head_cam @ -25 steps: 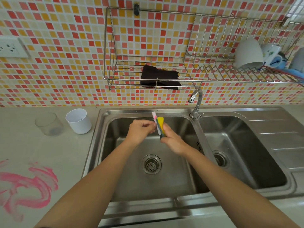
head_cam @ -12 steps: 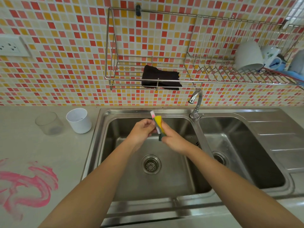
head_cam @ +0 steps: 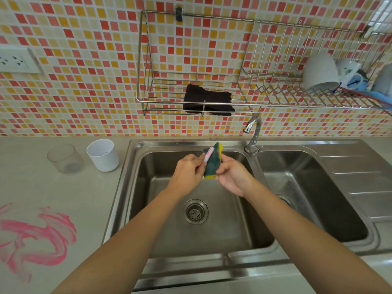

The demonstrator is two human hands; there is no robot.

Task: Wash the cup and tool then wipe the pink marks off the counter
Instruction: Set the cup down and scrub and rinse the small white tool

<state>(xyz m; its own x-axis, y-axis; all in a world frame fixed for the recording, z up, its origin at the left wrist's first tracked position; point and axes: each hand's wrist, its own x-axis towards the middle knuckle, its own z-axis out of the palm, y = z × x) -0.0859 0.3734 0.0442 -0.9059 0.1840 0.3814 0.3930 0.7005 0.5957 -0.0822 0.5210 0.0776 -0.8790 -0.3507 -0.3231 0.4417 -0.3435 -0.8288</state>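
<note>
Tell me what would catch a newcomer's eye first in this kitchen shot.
Probably the pink marks smeared across the grey counter at lower left. Next, the two hands above the left sink basin: the left hand holds a small pink-stained tool against the green-and-yellow sponge in the right hand.

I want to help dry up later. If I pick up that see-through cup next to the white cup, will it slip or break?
The clear tumbler looks smooth and handleless, so wet fingers might well slip. It could be glass or plastic; I cannot tell, so treat it as breakable. It stands upright on the grey counter beside the white plastic cup, wide and short, so it probably won't tip easily.
</note>
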